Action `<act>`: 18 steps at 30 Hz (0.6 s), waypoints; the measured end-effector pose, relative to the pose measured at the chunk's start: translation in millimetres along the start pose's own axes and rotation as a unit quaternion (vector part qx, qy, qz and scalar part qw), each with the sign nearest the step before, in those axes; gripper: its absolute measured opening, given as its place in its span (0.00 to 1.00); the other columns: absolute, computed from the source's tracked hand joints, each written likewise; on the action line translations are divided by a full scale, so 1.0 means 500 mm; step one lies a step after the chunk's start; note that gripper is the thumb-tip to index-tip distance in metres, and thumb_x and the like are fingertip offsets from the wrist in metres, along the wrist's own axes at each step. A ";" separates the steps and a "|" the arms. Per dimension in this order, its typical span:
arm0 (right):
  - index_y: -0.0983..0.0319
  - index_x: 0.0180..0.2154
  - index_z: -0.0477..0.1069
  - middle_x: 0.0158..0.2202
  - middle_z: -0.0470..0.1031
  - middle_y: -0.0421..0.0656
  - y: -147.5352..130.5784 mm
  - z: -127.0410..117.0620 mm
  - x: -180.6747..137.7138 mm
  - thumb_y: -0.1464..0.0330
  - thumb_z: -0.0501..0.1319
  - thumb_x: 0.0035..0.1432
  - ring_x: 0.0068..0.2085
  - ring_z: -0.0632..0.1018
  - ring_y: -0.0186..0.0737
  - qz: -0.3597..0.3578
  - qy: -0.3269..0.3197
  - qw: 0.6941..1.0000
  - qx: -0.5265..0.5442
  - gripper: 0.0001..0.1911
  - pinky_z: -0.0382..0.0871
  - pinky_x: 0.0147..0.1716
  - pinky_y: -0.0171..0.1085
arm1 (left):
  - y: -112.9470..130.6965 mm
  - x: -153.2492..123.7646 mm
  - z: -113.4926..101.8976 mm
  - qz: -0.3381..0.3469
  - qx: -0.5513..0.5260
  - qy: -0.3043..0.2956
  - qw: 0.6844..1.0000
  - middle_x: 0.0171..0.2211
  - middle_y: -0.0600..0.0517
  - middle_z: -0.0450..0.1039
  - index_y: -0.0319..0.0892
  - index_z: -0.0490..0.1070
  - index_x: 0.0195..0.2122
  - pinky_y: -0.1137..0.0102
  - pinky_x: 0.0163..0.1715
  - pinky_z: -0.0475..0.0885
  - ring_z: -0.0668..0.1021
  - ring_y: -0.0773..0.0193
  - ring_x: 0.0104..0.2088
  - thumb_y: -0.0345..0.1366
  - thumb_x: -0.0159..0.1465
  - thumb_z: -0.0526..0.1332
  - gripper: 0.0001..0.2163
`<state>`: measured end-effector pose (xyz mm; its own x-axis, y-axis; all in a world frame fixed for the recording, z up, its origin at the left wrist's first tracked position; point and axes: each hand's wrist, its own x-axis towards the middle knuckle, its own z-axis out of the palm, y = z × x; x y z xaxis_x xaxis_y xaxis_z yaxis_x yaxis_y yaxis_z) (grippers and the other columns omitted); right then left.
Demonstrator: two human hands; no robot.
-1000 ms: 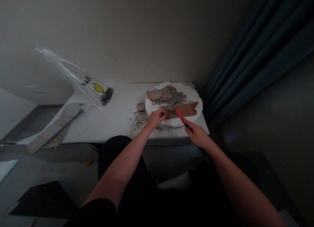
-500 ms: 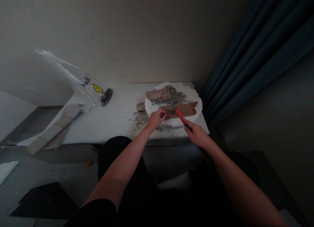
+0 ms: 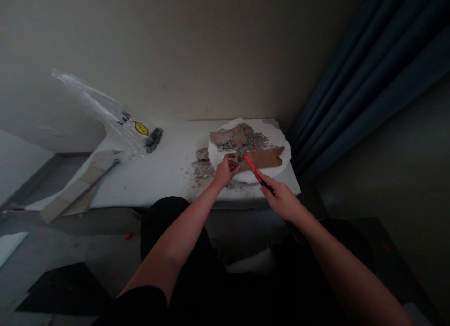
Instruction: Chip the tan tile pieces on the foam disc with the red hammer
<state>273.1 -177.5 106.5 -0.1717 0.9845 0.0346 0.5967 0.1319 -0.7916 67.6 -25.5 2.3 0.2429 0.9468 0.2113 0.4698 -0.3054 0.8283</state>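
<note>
My right hand grips the black end of a hammer with a red shaft. The hammer's grey head rests low over the left part of a brown cardboard strip. At that same end, my left hand has its fingers curled close to the hammer head; what they pinch is too small and dark to make out. Under the strip lies a white, rough-edged round board. Grey crumbled rubble and a second, dust-covered cardboard piece lie on the board's far side.
More crumbs and a small lump lie left of the board on the white table. A clear plastic bag with a lemon print stands farther left, near some folded cardboard. A blue curtain hangs at right.
The hammer head has shifted left along the cardboard strip, and my right hand has moved slightly down and left with it. My left hand's upper finger now reaches out more.
</note>
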 end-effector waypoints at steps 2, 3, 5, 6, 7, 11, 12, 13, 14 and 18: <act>0.56 0.69 0.56 0.52 0.79 0.48 -0.003 -0.001 0.000 0.66 0.53 0.67 0.47 0.80 0.48 -0.002 0.008 1.000 -0.007 0.31 0.71 0.50 0.47 | -0.003 0.001 0.001 0.005 -0.003 -0.004 1.000 0.32 0.55 0.77 0.44 0.60 0.51 0.73 0.33 0.68 0.76 0.69 0.29 0.33 0.59 0.65 0.21; 0.56 0.70 0.56 0.54 0.78 0.48 -0.004 -0.001 -0.001 0.66 0.53 0.67 0.48 0.80 0.48 -0.005 0.009 1.000 -0.011 0.31 0.71 0.50 0.46 | -0.005 0.001 0.002 0.008 -0.002 -0.006 1.000 0.32 0.55 0.77 0.44 0.60 0.51 0.73 0.32 0.68 0.76 0.69 0.29 0.33 0.59 0.65 0.21; 0.56 0.69 0.57 0.57 0.76 0.49 -0.005 0.000 -0.001 0.67 0.52 0.67 0.51 0.79 0.50 -0.010 0.002 1.000 -0.019 0.30 0.70 0.52 0.47 | -0.007 0.002 0.003 0.018 0.002 -0.007 1.000 0.32 0.55 0.76 0.44 0.60 0.51 0.73 0.32 0.67 0.76 0.69 0.29 0.33 0.59 0.65 0.21; 0.56 0.69 0.57 0.58 0.75 0.49 -0.005 0.001 -0.002 0.67 0.52 0.67 0.53 0.78 0.51 -0.010 -0.004 1.000 -0.024 0.30 0.70 0.53 0.48 | -0.008 0.002 0.003 0.022 0.005 -0.006 1.000 0.32 0.55 0.76 0.44 0.60 0.51 0.73 0.32 0.67 0.76 0.69 0.29 0.33 0.59 0.65 0.21; 0.56 0.69 0.58 0.58 0.75 0.48 -0.005 0.001 -0.002 0.67 0.52 0.67 0.54 0.78 0.51 -0.009 -0.008 1.000 -0.028 0.30 0.69 0.54 0.48 | -0.009 0.003 0.004 0.024 0.008 -0.005 1.000 0.32 0.55 0.76 0.44 0.60 0.51 0.73 0.32 0.67 0.76 0.69 0.29 0.33 0.59 0.64 0.21; 0.54 0.70 0.55 0.57 0.76 0.47 -0.010 0.005 -0.003 0.66 0.52 0.68 0.51 0.80 0.50 -0.008 0.002 1.000 -0.030 0.30 0.71 0.52 0.48 | -0.014 0.004 0.006 0.029 0.011 -0.009 0.999 0.30 0.57 0.75 0.44 0.59 0.52 0.74 0.30 0.66 0.74 0.70 0.27 0.32 0.59 0.64 0.22; 0.54 0.70 0.55 0.57 0.76 0.47 -0.011 0.006 -0.003 0.66 0.52 0.68 0.51 0.80 0.50 -0.010 0.002 0.999 -0.031 0.31 0.71 0.52 0.48 | -0.016 0.005 0.006 0.032 0.012 -0.010 0.999 0.30 0.57 0.75 0.43 0.58 0.52 0.74 0.30 0.66 0.74 0.70 0.27 0.32 0.58 0.64 0.22; 0.54 0.70 0.56 0.58 0.76 0.48 -0.012 0.007 -0.003 0.67 0.52 0.67 0.52 0.79 0.51 -0.011 -0.001 0.999 -0.032 0.31 0.71 0.53 0.48 | -0.017 0.005 0.007 0.033 0.013 -0.009 0.999 0.30 0.57 0.75 0.43 0.58 0.52 0.74 0.30 0.66 0.74 0.70 0.27 0.32 0.58 0.64 0.22; 0.55 0.70 0.56 0.58 0.75 0.48 -0.013 0.008 -0.002 0.67 0.52 0.67 0.53 0.79 0.52 -0.012 -0.006 0.999 -0.034 0.30 0.70 0.54 0.49 | -0.019 0.006 0.007 0.033 0.014 -0.007 0.999 0.31 0.56 0.75 0.43 0.58 0.52 0.74 0.30 0.66 0.74 0.70 0.27 0.32 0.58 0.64 0.22; 0.56 0.69 0.57 0.58 0.75 0.48 -0.013 0.013 0.000 0.67 0.52 0.67 0.56 0.76 0.52 -0.010 -0.007 1.000 -0.028 0.30 0.69 0.55 0.50 | -0.021 0.006 0.008 0.026 0.009 -0.009 1.000 0.30 0.56 0.75 0.43 0.58 0.51 0.74 0.29 0.66 0.74 0.70 0.27 0.32 0.57 0.64 0.22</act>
<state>264.3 -179.2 107.7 -0.1951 0.9799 0.0414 0.6360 0.1586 -0.7552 66.8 -19.7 -7.5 0.2829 0.9276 0.2438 0.4719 -0.3559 0.8066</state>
